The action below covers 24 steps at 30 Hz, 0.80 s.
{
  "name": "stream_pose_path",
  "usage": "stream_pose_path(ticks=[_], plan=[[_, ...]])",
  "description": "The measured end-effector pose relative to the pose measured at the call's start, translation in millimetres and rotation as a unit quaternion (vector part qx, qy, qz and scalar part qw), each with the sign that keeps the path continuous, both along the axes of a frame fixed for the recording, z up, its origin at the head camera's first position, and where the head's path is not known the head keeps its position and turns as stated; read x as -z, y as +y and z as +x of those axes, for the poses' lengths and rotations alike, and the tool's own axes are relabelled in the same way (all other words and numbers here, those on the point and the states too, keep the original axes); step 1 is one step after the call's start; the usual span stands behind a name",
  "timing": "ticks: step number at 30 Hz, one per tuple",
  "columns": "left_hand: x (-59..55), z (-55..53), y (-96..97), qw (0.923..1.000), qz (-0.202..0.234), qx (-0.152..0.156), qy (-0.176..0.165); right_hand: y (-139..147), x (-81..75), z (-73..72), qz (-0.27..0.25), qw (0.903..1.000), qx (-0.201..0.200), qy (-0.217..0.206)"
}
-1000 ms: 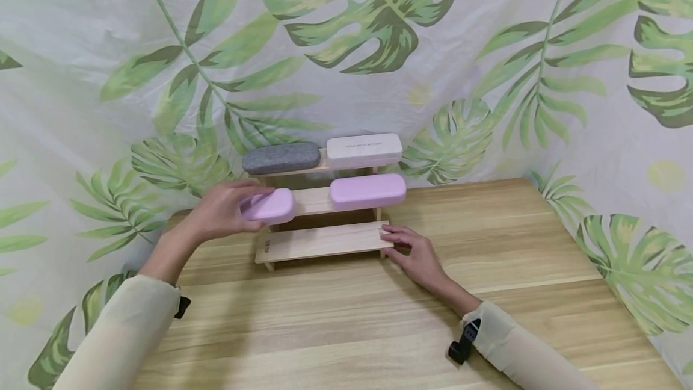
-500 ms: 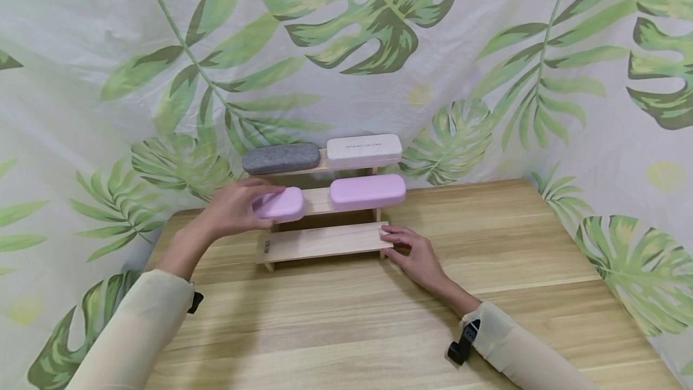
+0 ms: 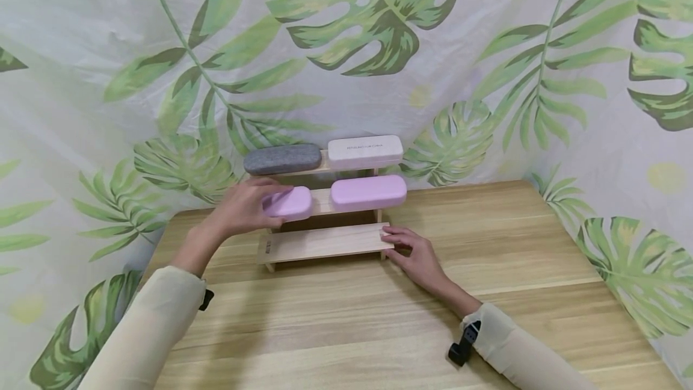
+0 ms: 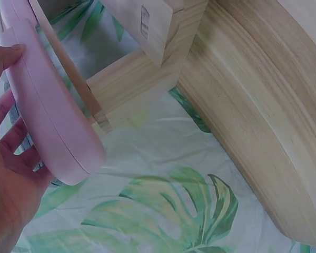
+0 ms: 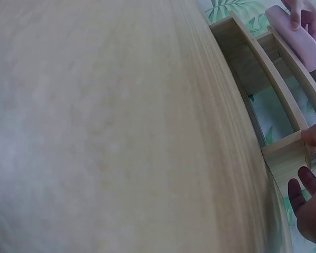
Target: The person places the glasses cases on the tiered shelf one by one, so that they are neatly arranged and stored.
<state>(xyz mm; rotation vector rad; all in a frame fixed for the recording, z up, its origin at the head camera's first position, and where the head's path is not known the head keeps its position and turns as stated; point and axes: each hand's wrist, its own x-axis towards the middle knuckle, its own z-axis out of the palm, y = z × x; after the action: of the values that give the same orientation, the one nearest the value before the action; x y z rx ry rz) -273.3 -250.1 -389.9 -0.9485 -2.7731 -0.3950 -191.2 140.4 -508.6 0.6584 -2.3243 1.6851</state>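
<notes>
My left hand (image 3: 243, 208) grips a pink glasses case (image 3: 290, 204) from its left end, thumb in front and fingers behind. This case lies along the left half of the middle tier of a light wooden three-tier stand (image 3: 325, 242); in the left wrist view the held case (image 4: 52, 116) runs beside the shelf edge, and I cannot tell whether its full weight rests there. A second pink case (image 3: 369, 191) sits on that tier's right half. At the right end of the lowest tier, my right hand (image 3: 417, 254) holds the board's edge between thumb and fingers.
On the top tier lie a grey fabric case (image 3: 283, 159) and a white case (image 3: 365, 150) with printed lettering. The stand is at the back of a wood-grain table (image 3: 352, 324). A leaf-patterned cloth (image 3: 455, 77) hangs close behind it.
My left hand has moved right along the middle tier with the pink glasses case, bringing it closer to the second pink case. The right hand keeps its place on the stand.
</notes>
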Motion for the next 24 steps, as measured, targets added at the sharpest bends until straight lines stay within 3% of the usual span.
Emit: stream_pose_path(ticks=[24], plan=[[0.0,-8.7,17.7,0.999,-0.035,-0.023,-0.018,0.3,0.2,0.1,0.003,1.0,0.001,-0.005]])
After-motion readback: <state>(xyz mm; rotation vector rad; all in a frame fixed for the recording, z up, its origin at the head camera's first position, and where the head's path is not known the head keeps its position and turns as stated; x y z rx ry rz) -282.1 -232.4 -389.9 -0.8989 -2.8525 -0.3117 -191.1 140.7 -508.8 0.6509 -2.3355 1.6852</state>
